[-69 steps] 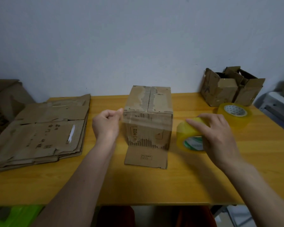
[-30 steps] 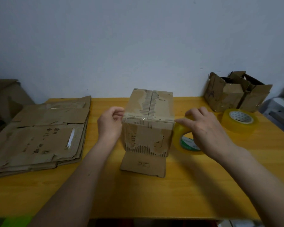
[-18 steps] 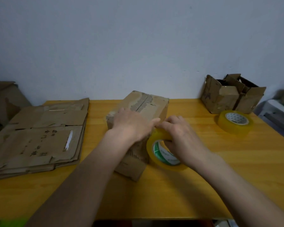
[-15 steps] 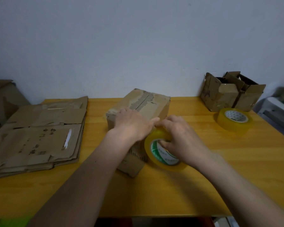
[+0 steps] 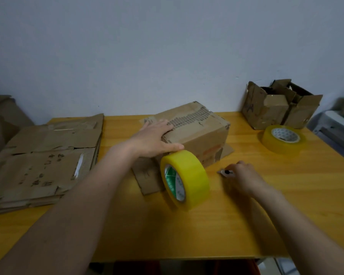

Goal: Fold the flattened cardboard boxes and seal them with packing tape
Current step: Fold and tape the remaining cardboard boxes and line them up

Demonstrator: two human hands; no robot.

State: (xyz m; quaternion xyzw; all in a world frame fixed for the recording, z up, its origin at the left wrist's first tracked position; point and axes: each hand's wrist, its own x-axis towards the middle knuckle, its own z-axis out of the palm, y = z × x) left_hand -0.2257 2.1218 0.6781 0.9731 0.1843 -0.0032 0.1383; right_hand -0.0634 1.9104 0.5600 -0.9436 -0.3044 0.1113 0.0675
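A folded cardboard box (image 5: 203,135) sits turned at an angle in the middle of the wooden table (image 5: 286,215), with loose flaps lying flat at its base. My left hand (image 5: 154,139) rests flat on the box's near top corner, fingers straight. A yellow tape roll (image 5: 185,179) stands on edge right in front of the box, below my left thumb. To the right of the roll, my right hand (image 5: 242,175) grips a small white cutter (image 5: 225,172) on the tabletop.
A stack of flattened cardboard boxes (image 5: 44,157) covers the table's left side. A second yellow tape roll (image 5: 282,138) lies flat at the right. Behind it stand open-topped cardboard boxes (image 5: 280,107). A white object sits beyond the right table edge.
My right hand let go of the tape roll and moved right onto the small cutter. The box has been turned further. My left hand still presses on the box.
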